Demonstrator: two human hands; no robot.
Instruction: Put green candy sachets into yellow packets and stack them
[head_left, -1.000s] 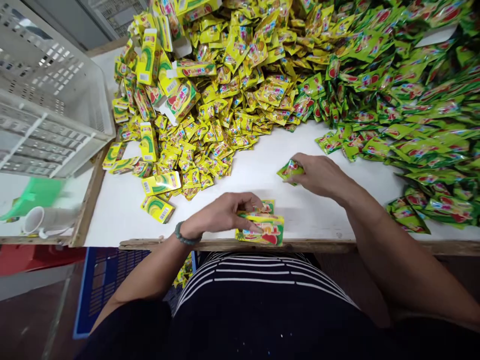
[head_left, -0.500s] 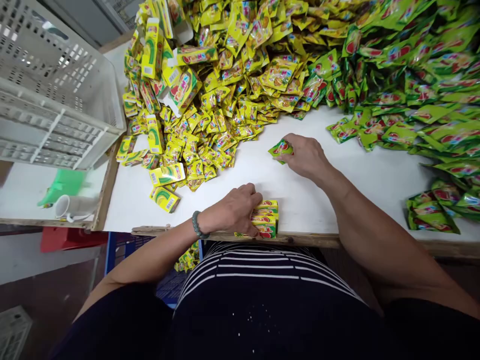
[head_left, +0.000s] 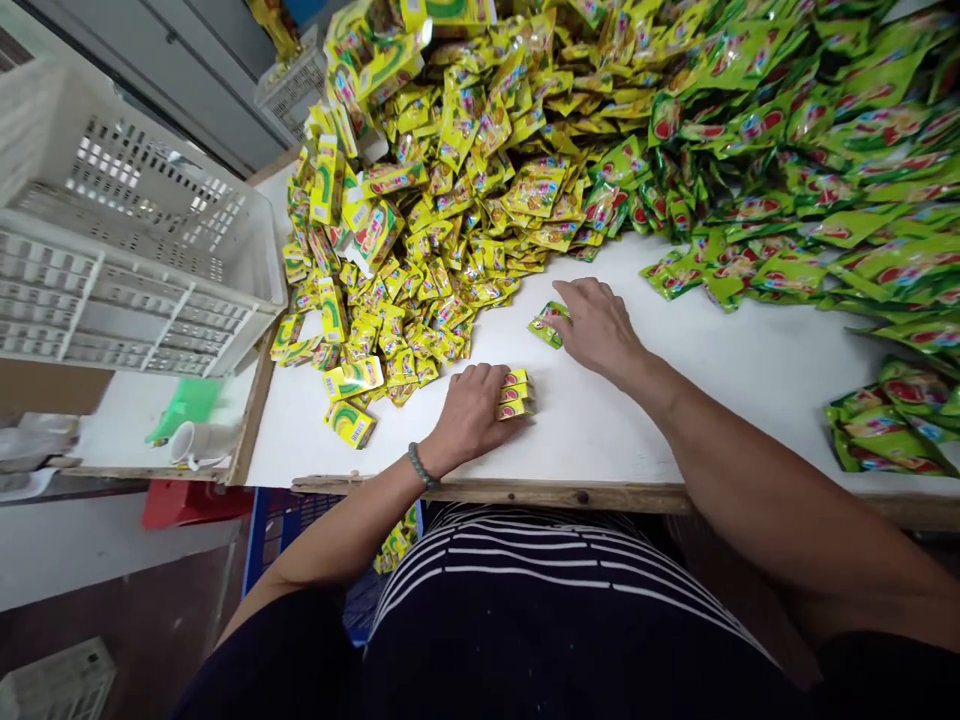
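Note:
My left hand [head_left: 472, 408], with a bead bracelet at the wrist, is closed around a short row of small yellow cartons [head_left: 514, 394] with red fruit pictures. They rest on the white table a little in from its front edge. Farther forward and to the right is my right hand [head_left: 600, 325], its thumb and forefinger apart. The thumb lies over part of a small green packet [head_left: 546, 328]; how firmly it touches is unclear. Left of my left hand lies a loose yellow carton [head_left: 350, 424].
Yellow packets [head_left: 450, 210] and cartons are heaped at the back left, with green packets [head_left: 772, 210] at the back and right. A white plastic crate [head_left: 142, 290] stands at the left, with a white mug [head_left: 201, 442] nearby. Along the front runs a wooden edge [head_left: 585, 494].
My left hand has pushed the cartons forward from the table's front edge. The right thumb and forefinger have spread at the green packet, which was pinched before. The view has shifted slightly.

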